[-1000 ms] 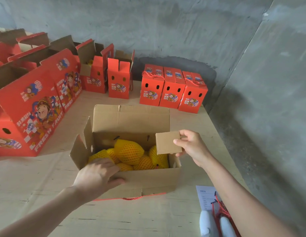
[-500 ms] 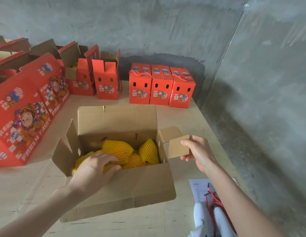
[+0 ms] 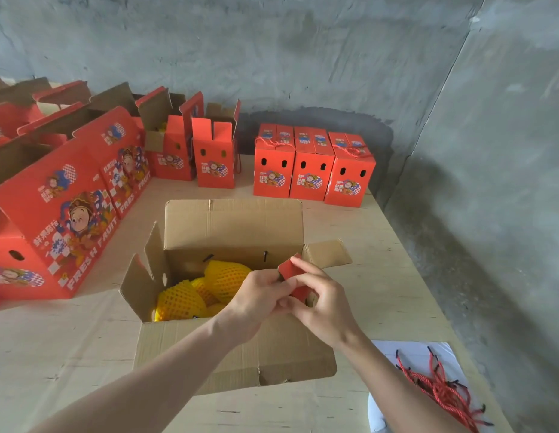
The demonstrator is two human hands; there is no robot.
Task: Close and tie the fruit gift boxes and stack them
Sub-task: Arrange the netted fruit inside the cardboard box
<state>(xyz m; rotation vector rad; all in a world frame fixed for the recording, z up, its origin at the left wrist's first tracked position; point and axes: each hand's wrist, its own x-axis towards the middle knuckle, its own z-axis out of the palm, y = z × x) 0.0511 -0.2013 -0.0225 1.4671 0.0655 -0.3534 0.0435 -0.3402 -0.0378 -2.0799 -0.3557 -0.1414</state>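
An open fruit gift box [image 3: 234, 360] lies in front of me with its brown inside showing. Several fruits in yellow foam nets [image 3: 206, 292] fill it. My left hand [image 3: 256, 303] and my right hand [image 3: 322, 303] meet over the box's right end, both pinching its red side flap [image 3: 290, 270], folded inward. The far flap [image 3: 234, 223] stands up and the left flap [image 3: 147, 276] sticks outward. Three closed red boxes with tied red cords [image 3: 312, 165] stand in a row at the back.
Large open red boxes [image 3: 59, 214] line the left side, with smaller open ones [image 3: 212, 151] behind. A bundle of red cords [image 3: 440, 389] lies on white paper at the lower right. The table edge [image 3: 428, 292] runs along the right, concrete walls behind.
My left hand left the fruits and moved right to join my right hand on the side flap, which is now folded inward with its red face showing. The view shifted slightly.
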